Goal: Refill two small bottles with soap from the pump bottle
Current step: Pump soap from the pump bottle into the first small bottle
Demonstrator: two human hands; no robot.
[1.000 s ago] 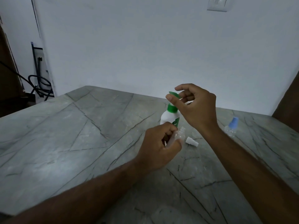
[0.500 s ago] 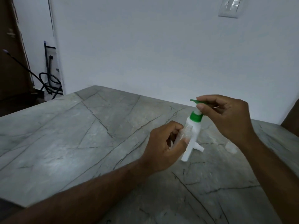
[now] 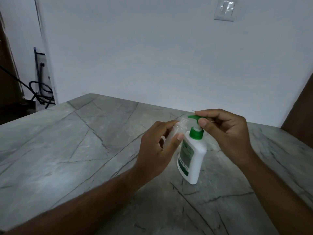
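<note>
Pump bottle: a white plastic pump bottle point(image 3: 193, 160) with a green collar and a green-and-white label stands on the grey veined stone table point(image 3: 71, 150), tilted a little so its top leans toward one o'clock. Its walls are opaque, so how much soap is inside cannot be told.
Pump head: the green plastic pump head point(image 3: 194, 117) sits raised on its white stem, spout pointing toward nine o'clock — straight at the small bottle's mouth.
Small bottle: a clear plastic small bottle point(image 3: 176, 131) with a bare threaded neck and no cap, held off the table and leaning toward one o'clock. It looks clear all the way through; no soap shows in it, though the hand hides its lower part.
Bottle position: at ten o'clock from the pump bottle's collar, its open mouth just beside and slightly below the spout tip — whether they touch cannot be told.
Left hand: the left hand point(image 3: 157, 150) is wrapped round the small bottle, thumb pressed on its near side, fingers curled behind.
Right hand: the right hand point(image 3: 227, 133) pinches the pump head, forefinger curled over the top and thumb tip against the stem just under it.
Wall: a plain white wall point(image 3: 152, 56) rises behind the table, with a white wall switch plate point(image 3: 224, 10) at one o'clock, high up.
</note>
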